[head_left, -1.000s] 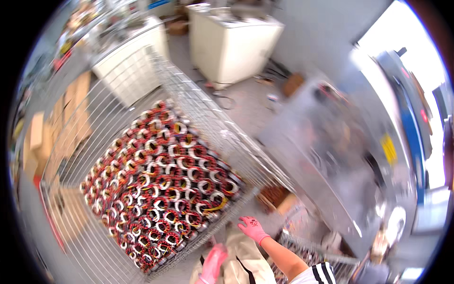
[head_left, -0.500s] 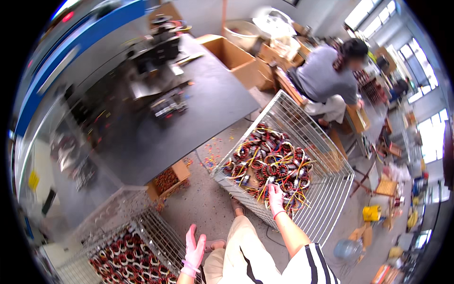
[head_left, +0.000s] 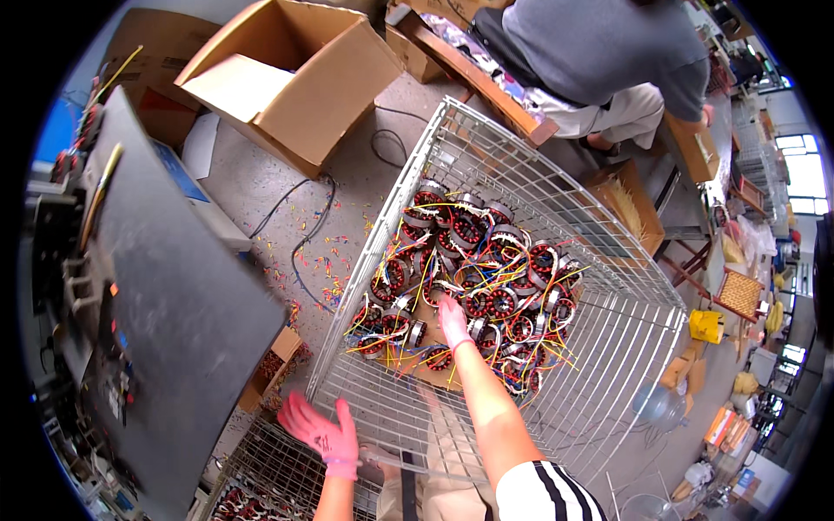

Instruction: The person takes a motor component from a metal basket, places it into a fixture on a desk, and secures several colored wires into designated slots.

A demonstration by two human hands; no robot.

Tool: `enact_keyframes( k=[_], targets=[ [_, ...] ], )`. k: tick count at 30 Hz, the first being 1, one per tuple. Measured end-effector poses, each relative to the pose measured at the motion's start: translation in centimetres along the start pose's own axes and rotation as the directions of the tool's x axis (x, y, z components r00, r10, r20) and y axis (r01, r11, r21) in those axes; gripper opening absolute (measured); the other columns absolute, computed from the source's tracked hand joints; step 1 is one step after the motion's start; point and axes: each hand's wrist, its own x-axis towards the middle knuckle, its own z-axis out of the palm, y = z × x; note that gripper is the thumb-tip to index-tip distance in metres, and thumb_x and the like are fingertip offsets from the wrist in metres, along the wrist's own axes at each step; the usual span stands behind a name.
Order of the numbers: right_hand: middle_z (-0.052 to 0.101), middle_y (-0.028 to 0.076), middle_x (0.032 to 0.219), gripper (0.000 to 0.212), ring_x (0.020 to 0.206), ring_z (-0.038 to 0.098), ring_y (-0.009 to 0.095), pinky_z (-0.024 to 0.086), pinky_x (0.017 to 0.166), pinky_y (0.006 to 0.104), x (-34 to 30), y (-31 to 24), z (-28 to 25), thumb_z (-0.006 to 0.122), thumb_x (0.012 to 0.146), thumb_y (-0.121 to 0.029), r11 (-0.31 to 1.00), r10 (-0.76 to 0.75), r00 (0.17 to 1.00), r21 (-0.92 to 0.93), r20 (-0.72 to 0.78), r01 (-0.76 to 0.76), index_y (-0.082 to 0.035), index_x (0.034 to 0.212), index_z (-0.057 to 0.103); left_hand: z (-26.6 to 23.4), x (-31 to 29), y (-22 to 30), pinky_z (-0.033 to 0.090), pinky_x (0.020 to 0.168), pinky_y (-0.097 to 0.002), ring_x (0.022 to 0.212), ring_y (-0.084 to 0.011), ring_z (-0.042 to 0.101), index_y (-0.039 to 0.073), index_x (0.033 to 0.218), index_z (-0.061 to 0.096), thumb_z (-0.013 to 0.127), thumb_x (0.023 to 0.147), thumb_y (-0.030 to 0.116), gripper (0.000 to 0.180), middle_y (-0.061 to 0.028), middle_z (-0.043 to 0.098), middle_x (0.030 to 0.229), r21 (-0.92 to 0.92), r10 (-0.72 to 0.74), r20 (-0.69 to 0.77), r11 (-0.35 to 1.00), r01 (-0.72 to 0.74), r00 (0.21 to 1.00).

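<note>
A wire basket (head_left: 360, 280) in front of me holds a pile of motor stators (head_left: 502, 302), metal rings with red windings and yellow, blue, red and white leads. Brown cardboard shows beneath them. My right hand (head_left: 453, 323), in a pink glove, reaches into the pile. Its fingers are close together at the rim of one motor stator (head_left: 436, 293), their tips partly hidden. Outside the basket's near left corner, my pink-gloved left hand (head_left: 323, 436) is open with fingers spread, holding nothing. Below it stands a second wire basket (head_left: 278, 451) with more stators.
A dark tabletop (head_left: 174, 304) fills the left side. An open cardboard box (head_left: 326, 108) stands beyond the basket. Beside a black cable (head_left: 300, 252), coloured scraps litter the floor. Another person (head_left: 599, 52) sits at the far right near a wooden bench (head_left: 473, 74).
The view has turned and moved closer to the basket of stators. My right hand has shifted to another part of the pile. My left hand has come up beside the basket's corner, still open.
</note>
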Motion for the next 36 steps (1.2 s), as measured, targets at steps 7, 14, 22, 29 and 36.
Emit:
enact_keyframes(
  k=[7,14,22,29,36],
  targets=[
    [0.063,0.015,0.111,0.041,0.111,0.054,0.033,0.044,0.094,0.0465,10.2,-3.5,5.6,0.055,0.087,-0.036,0.725,-0.258,0.966,-0.668,-0.038,0.167,-0.009,0.119,0.057,-0.1,-0.3,0.6,0.017,0.110,-0.0625,0.130,-0.0477,0.027,-0.010,0.141,0.025,0.055,0.091,0.041,0.078,-0.0271,0.032,0.140,0.099,-0.093,0.149,0.992,0.079,0.984],
    [0.059,0.017,0.125,0.058,0.119,0.049,0.037,0.040,0.098,0.0497,13.5,-1.3,8.3,0.065,0.081,-0.036,0.691,-0.045,0.976,-0.712,-0.214,-0.124,-0.008,0.128,0.046,-0.3,-0.4,0.8,0.015,0.111,-0.0597,0.135,-0.0457,0.021,-0.010,0.144,0.019,0.052,0.094,0.038,0.077,-0.0266,0.025,0.146,0.075,-0.131,0.183,0.990,0.119,0.974],
    [0.061,0.005,0.085,0.031,0.068,0.056,0.014,0.046,0.059,0.0278,8.3,-0.3,1.0,0.061,0.090,-0.027,0.972,0.016,0.998,0.233,-0.063,-0.001,-0.002,0.105,0.052,-0.2,0.2,0.3,0.017,0.110,-0.0591,0.133,-0.0472,0.023,-0.009,0.143,0.021,0.054,0.092,0.042,0.080,-0.0280,0.027,0.145,-0.025,-0.030,0.181,0.999,0.035,0.983],
    [0.069,0.007,0.098,0.030,0.082,0.064,0.028,0.048,0.082,0.0403,-19.1,-17.9,-3.9,0.071,0.078,-0.020,0.504,-0.423,0.603,-0.377,0.677,0.777,-0.011,0.107,0.066,-4.2,-1.5,-0.4,0.017,0.113,-0.0578,0.134,-0.0445,0.029,-0.002,0.136,0.040,0.057,0.089,0.045,0.069,-0.0223,0.037,0.143,-0.236,-0.009,0.177,0.971,0.051,0.984],
    [0.057,-0.001,0.103,0.034,0.099,0.053,0.022,0.044,0.090,0.0399,-44.4,-27.9,-2.1,0.067,0.077,-0.023,-0.102,-0.317,-0.304,0.286,0.898,0.953,-0.018,0.109,0.062,-20.9,-9.2,-1.4,0.056,0.079,-0.0374,0.097,-0.0203,0.066,0.006,0.129,0.051,0.051,0.099,0.031,0.039,-0.0075,0.063,0.118,-0.348,0.368,0.767,-0.451,0.822,0.526]
  ],
)
